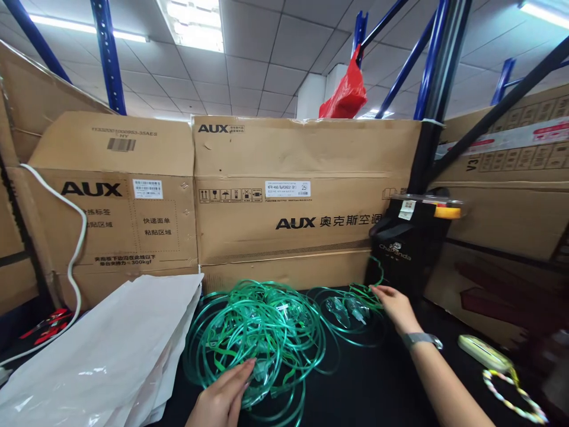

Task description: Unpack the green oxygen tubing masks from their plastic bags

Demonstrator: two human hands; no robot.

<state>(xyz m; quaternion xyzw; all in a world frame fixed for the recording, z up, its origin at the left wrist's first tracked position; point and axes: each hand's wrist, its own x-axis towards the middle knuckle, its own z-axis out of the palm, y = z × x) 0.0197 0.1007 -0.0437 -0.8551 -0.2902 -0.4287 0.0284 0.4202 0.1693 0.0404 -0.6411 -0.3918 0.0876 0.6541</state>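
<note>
A big tangle of green tubing [262,332] with clear plastic masks [344,308] lies on the black table [368,385]. My left hand [224,397] rests flat on the near side of the tangle, fingers stretched out over the tubes. My right hand [393,305], with a watch on the wrist, reaches to the right end of the tubing beside the masks. Its fingertips touch a loop of green tube; the fingers look loosely extended.
Large brown AUX cardboard boxes [284,196] wall off the back. White paper bags [111,356] lie at left, with a white cable [75,255] and red scissors [47,326]. A black bag [409,243] stands at right, a pale phone [484,353] and beaded strap [511,394] near it.
</note>
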